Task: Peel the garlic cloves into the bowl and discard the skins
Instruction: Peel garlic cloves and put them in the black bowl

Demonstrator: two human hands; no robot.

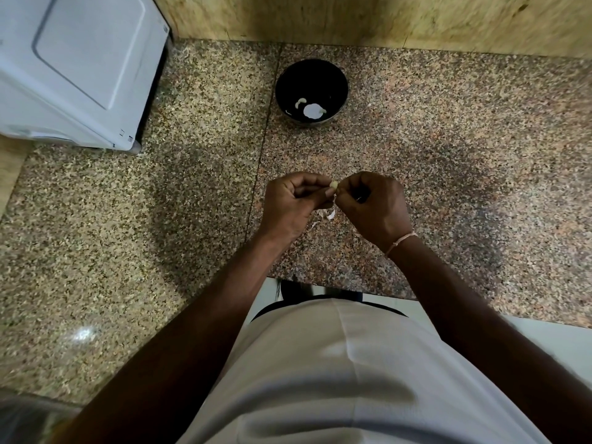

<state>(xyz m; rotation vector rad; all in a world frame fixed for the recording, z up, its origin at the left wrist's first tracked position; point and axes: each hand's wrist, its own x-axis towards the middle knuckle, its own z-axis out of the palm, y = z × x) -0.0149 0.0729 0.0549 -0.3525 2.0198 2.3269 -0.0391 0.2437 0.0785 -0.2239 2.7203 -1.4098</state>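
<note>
Garlic clove (333, 185) sits pinched between both hands above the counter (448, 155), nearer the person than the black bowl (311, 91), likely so loosened skin drops clear. Left hand (293, 203) and right hand (373, 206) face each other, fingers curled around the clove. Skin scraps (330, 214) lie just below; peeled pieces (312, 110) rest in the bowl.

A pale garlic clove (333, 185) sits pinched above loose skins (326, 215), well short of the dark bowl (288, 79) holding peeled cloves (311, 109).
</note>
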